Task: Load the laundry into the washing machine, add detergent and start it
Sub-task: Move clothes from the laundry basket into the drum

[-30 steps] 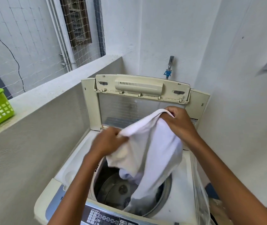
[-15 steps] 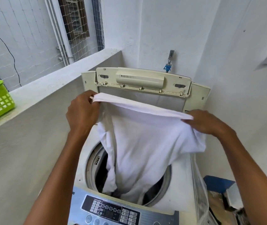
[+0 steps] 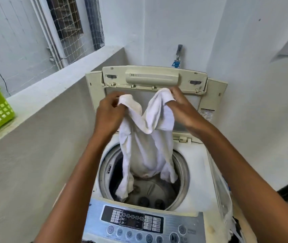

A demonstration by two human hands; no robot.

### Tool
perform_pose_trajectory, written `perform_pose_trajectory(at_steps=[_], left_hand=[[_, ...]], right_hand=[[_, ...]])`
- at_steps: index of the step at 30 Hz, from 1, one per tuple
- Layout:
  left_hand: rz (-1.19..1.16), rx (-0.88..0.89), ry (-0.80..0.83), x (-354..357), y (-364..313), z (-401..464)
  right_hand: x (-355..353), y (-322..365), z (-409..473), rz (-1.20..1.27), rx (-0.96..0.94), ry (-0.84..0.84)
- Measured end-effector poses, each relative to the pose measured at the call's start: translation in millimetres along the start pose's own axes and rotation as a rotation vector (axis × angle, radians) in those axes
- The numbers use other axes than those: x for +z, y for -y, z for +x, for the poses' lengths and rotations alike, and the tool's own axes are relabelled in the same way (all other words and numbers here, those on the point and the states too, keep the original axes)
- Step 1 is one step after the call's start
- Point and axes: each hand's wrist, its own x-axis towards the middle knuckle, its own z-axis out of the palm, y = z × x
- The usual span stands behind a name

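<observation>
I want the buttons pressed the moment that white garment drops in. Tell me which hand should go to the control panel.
Neither is free: the left hand and right hand both grip the white garment over the drum. Once released, probably the right: the large round buttons sit at the control panel's right end.

A white garment [image 3: 146, 141] hangs crumpled into the open washing machine [image 3: 197, 165].
</observation>
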Motion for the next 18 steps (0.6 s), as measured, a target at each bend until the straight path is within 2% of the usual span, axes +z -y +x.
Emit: perform_pose_trajectory(at_steps=[3, 5, 7, 9, 11, 14, 18], left_hand=[[0.110, 0.100, 0.053, 27.5, 19.0, -15.5], [0.219, 0.137, 0.175, 44.0, 49.6, -27.0], [0.346, 0.018, 0.429, 51.4, 90.6, -34.7], [0.496, -0.139, 0.775, 52.8, 127.8, -44.4], [0.558, -0.225, 0.992, 54.5, 150.4, -59.4], [0.528, -0.296, 1.055, 60.3, 168.2, -77.0], [0.451, -0.316, 0.979, 75.5, 176.1, -87.5]], right_hand=[[28.8, -20.4, -3.6, -0.064, -0.028, 0.004], [45.0, -46.8, -11.4, -0.155, 0.009, 0.033], [53.5, -80.6, -22.5, -0.300, 0.131, 0.153], [55.1, -115.6, -36.5, -0.473, 0.271, 0.346], [53.0, -140.3, -53.6, -0.574, 0.398, 0.465], [48.3, -155.6, -73.3, -0.545, 0.540, 0.508], [39.0, -164.2, -83.6, -0.504, 0.569, 0.453]])
